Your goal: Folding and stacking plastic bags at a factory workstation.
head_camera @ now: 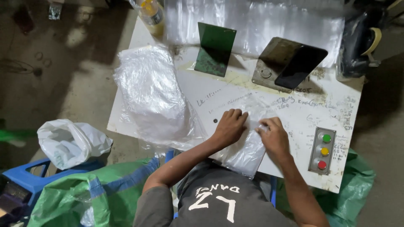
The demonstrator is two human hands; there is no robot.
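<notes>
- Our left hand (pixel 229 126) lay palm down on a clear bag (pixel 246 147) at the near edge of the white counter (pixel 294 122), its fingers (pixel 236 114) curled under so the knuckles pressed the plastic flat.
- Our right hand (pixel 273 136) rested just beside it on the same bag, fingers (pixel 264 127) bent and pinching a fold of the plastic near the bag's top edge.
- The two hands were close together, almost touching, with the bag spread under both.
- The bag lay half on the counter and half hanging over the near edge, toward our dark grey shirt (pixel 219 201).
- To the left of the hands sat a thick stack of clear bags (pixel 151 92), crumpled on top and reaching to the counter's left edge.
- On the far side of the counter stood a green plate (pixel 215 48), tilted upright, and to its right a dark metal plate (pixel 290 61), also tilted.
- Behind both plates hung a sheet of clear plastic (pixel 261 23).
- At the right near corner of the counter sat a grey button box (pixel 322 150) with a green, a yellow and a red button in a row.
- The counter top bore scribbled pen marks between the plates and the hands.
- On the floor to the left lay a white sack (pixel 69 141) on a blue crate (pixel 29 178), with a green woven bag (pixel 101 193) near it.
- A bottle (pixel 150 14) stood at the far left corner of the counter.
</notes>
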